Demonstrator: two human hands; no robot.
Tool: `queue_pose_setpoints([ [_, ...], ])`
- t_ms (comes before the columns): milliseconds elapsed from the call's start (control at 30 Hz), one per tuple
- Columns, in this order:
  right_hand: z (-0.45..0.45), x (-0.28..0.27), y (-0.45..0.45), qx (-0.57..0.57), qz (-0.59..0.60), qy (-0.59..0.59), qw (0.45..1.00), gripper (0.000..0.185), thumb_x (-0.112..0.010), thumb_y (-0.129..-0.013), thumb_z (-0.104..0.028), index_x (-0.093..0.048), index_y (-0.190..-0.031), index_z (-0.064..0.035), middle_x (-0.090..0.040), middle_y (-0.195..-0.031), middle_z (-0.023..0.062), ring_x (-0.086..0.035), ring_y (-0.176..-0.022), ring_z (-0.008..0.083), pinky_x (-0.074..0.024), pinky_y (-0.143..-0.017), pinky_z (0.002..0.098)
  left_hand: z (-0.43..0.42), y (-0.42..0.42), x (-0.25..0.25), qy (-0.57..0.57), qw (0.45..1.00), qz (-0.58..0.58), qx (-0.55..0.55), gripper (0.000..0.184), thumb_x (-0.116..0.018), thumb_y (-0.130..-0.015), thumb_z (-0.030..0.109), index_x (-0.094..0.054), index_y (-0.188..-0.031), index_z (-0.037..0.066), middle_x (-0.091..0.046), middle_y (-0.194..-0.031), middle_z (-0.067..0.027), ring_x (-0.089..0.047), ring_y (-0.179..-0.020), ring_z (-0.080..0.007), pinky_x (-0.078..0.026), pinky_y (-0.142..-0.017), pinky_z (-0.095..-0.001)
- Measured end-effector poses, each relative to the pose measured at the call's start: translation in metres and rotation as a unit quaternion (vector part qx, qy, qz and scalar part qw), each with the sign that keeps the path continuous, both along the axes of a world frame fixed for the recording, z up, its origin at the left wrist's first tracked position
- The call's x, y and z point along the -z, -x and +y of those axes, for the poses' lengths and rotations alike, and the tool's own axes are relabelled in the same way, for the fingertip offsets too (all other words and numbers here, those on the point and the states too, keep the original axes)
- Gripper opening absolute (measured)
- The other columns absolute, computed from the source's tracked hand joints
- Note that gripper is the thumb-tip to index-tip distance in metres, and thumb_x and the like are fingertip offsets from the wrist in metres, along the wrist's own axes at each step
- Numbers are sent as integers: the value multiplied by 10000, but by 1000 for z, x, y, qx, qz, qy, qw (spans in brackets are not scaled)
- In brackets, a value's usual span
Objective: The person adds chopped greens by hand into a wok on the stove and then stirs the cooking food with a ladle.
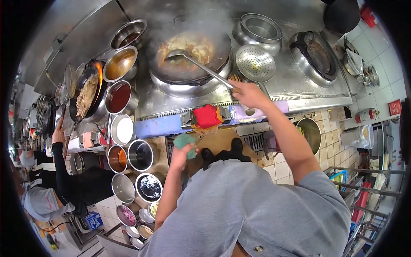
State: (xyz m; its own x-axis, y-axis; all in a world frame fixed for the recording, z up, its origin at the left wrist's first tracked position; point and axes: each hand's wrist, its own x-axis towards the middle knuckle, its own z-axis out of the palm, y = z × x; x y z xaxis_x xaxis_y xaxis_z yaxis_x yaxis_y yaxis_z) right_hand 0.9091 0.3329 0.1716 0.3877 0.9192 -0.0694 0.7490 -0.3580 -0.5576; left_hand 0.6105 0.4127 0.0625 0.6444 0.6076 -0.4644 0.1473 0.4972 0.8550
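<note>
My right hand (247,94) is wrapped round the handle of a long metal ladle (204,67), whose bowl dips into a steaming wok (222,48). Pale pieces of food with orange bits (195,45) fill the wok, partly blurred by steam. Down by the front of the stove, my left hand (182,156) grips a folded green cloth (184,140), away from the wok. A red cloth (206,116) lies on the stove's front edge between my hands. Beside the wok, a perforated strainer (255,63) rests on a lidded metal pot (259,30).
Several metal pots of sauces and liquids stand at my left, among them a dark red sauce (118,97) and a white one (123,129). Further left, a co-worker's hand (58,133) holds a flaming wok (87,92). An unused burner (314,53) sits at the right.
</note>
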Motion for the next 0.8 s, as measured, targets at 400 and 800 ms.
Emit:
queue_pose_setpoints([
  [400, 30, 27, -3, 80, 205, -5, 975, 422, -467, -750, -129, -382, -1163, -107, -544, -682, 103, -530, -534, 206, -436, -485, 309, 26, -41, -45, 128, 977, -105, -133, 306, -518, -776, 282, -466, -966, 48, -529, -737, -86, -515, -620, -165, -444, -563, -296],
  [800, 35, 29, -28, 135, 345, -15, 929, 430, -451, -802, -141, -329, -1215, -135, -425, -578, 11, -387, -385, 69, -319, -313, 216, 19, -44, -64, 168, 969, -146, -102, 245, -492, -734, 164, -448, -935, 32, -505, -727, -93, -487, -594, -187, -403, -532, -309],
])
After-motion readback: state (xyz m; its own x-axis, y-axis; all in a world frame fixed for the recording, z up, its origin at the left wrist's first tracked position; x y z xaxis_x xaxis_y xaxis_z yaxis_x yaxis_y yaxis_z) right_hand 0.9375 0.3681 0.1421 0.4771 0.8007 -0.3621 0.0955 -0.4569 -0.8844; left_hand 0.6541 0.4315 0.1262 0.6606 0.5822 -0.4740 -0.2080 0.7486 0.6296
